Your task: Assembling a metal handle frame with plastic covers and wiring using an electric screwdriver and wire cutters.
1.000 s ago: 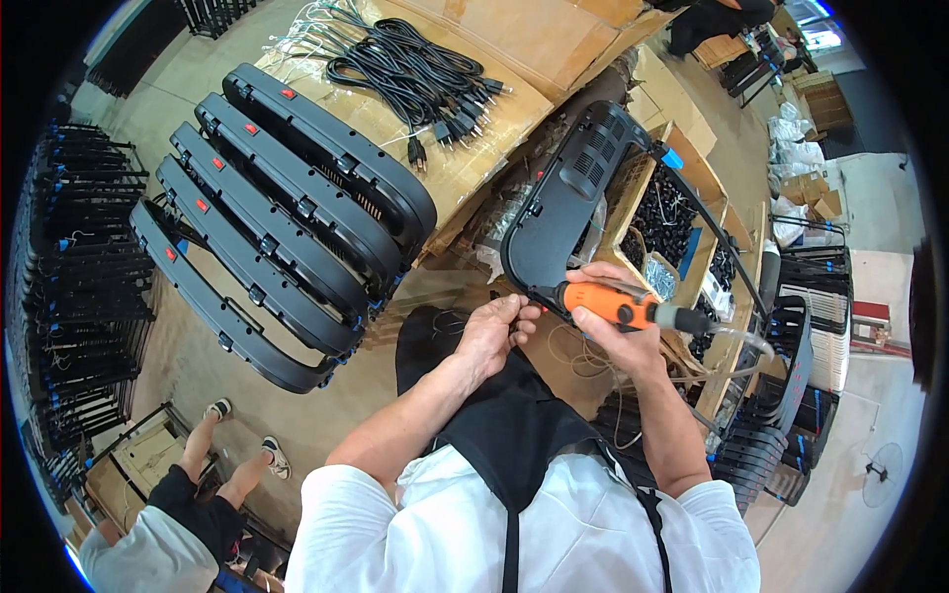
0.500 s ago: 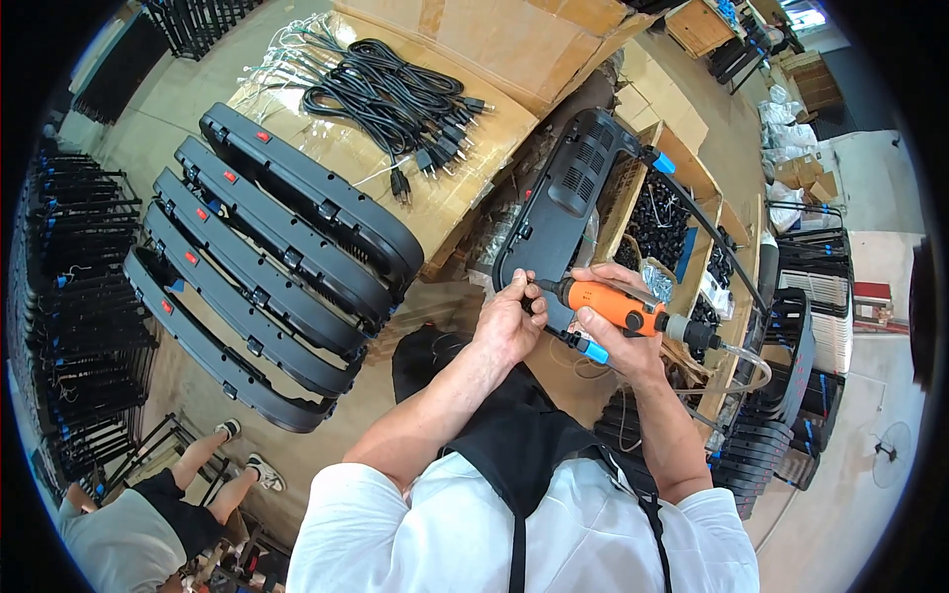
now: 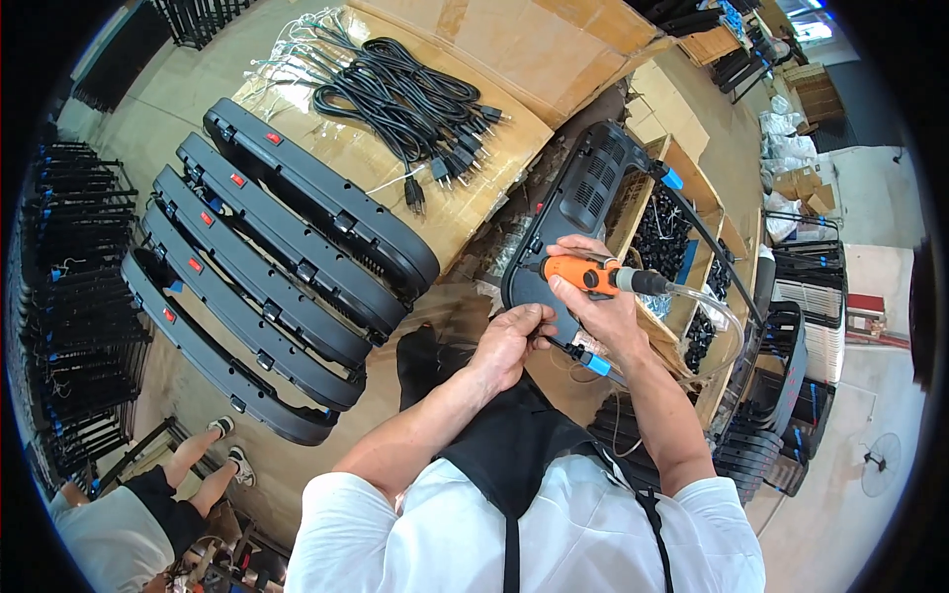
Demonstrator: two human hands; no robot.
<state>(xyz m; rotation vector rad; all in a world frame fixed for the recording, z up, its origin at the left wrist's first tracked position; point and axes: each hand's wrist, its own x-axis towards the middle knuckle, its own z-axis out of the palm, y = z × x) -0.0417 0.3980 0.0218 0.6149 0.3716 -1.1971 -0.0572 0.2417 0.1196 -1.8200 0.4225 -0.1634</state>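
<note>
My right hand is wrapped around an orange air screwdriver with a clear hose at its rear end. The tool's front end points left at the near part of a black plastic housing; whether its tip touches cannot be seen. This housing has vent slots at its far end and lies on a dark frame with blue end caps. Just below the housing's near edge, my left hand is closed with thumb and fingertips pinched together. Whatever is between those fingertips is too small to make out.
Several black housings with red switches stand in a row at left. Black power cords lie on a cardboard-covered table beyond. A wooden bin of small black parts is at right. Another person is at lower left.
The screwdriver has moved up and left, away from my left fingertips, to the housing. My left hand has dropped slightly and drawn back from the tool's tip.
</note>
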